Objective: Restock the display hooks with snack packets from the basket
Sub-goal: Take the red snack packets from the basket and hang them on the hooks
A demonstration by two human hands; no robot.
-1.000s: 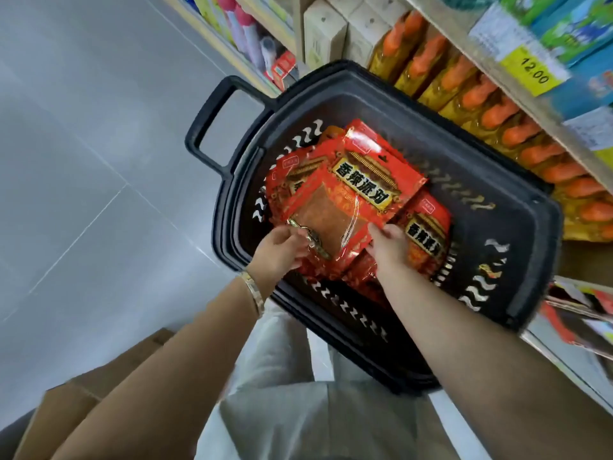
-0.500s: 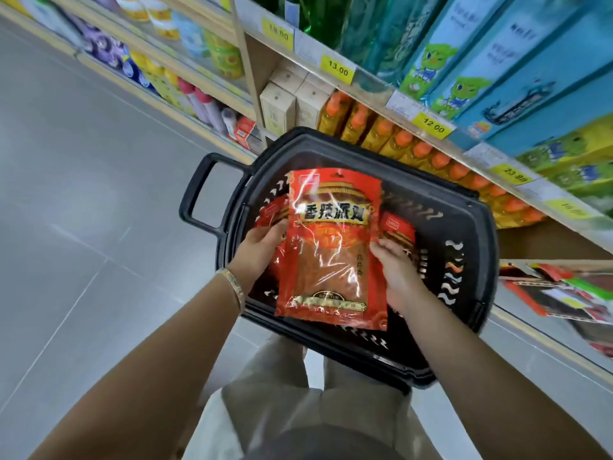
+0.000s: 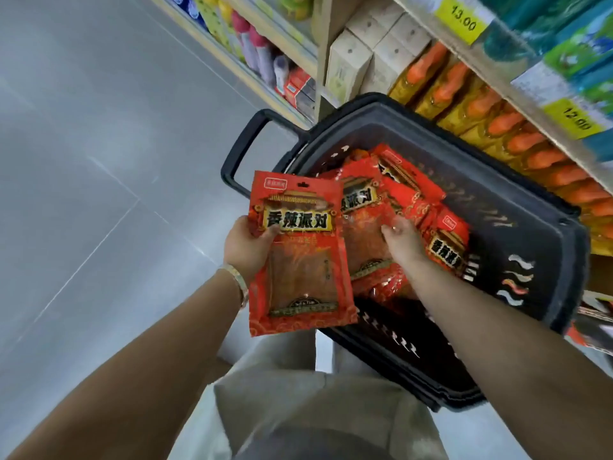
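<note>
A black plastic basket [image 3: 537,234] stands on the floor beside the shelves and holds several red snack packets [image 3: 398,180]. My left hand [image 3: 247,247] grips one red snack packet [image 3: 298,260] by its left edge and holds it upright, left of the basket's pile. My right hand [image 3: 403,242] is down in the basket with its fingers on the top packet [image 3: 363,227] of the pile; whether it pinches that packet is unclear. No display hooks are in view.
Shelves run along the right with orange-capped bottles [image 3: 464,104], cream boxes [image 3: 348,64] and yellow price tags [image 3: 461,19]. The basket's handle [image 3: 242,151] sticks out to the left. Grey tiled floor [image 3: 99,161] fills the left side.
The packet held by both hands has gone to the left in my left hand alone. My right hand let go and dropped onto another packet in the basket.
</note>
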